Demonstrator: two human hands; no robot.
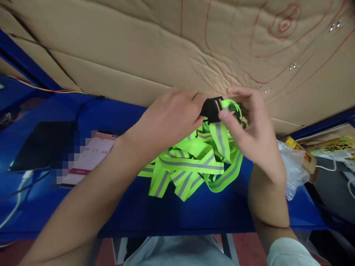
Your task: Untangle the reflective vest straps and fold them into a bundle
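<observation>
A black buckle (213, 110) with strap slots is pinched in my left hand (176, 111), above a heap of straps. My right hand (253, 125) curls around its other side, thumb against the buckle's edge, with a loop of neon green strap (230, 105) between thumb and fingers. Some of the right fingertips are hidden behind that loop. Below both hands lies a tangled pile of neon green reflective straps (191, 162), each with a grey stripe down the middle. Part of the pile is hidden by my left forearm.
A blue table (155, 214) carries everything. On the left lie a phone with a lit screen (90, 159), a dark tablet-like device (41, 146) and cables. At right are a clear plastic bag (294, 170) and a small box (305, 159). Cardboard (124, 44) walls the back.
</observation>
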